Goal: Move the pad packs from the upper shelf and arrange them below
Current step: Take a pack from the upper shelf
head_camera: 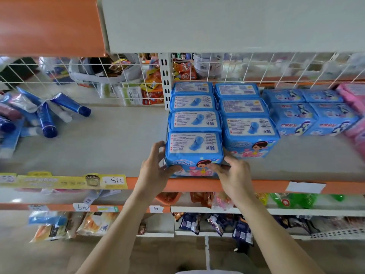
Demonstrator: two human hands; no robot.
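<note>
Blue pad packs stand in two rows on the grey shelf (118, 139). The front pack of the left row (194, 153) sits at the shelf's orange front edge. My left hand (156, 169) touches its left side and front with the thumb below and the fingers spread. My right hand (233, 173) touches its front right corner, fingers bent against the wrapper. Several more packs (194, 121) line up behind it. The right row (249, 133) has three packs and stops further back. The upper shelf (227, 24) shows only its white underside.
Other blue packs (314, 117) and pink packs (353, 99) lie to the right. Blue tubes (46, 115) are scattered at the left. A white wire grid (118, 76) backs the shelf. Snack bags fill the lower shelves (197, 224).
</note>
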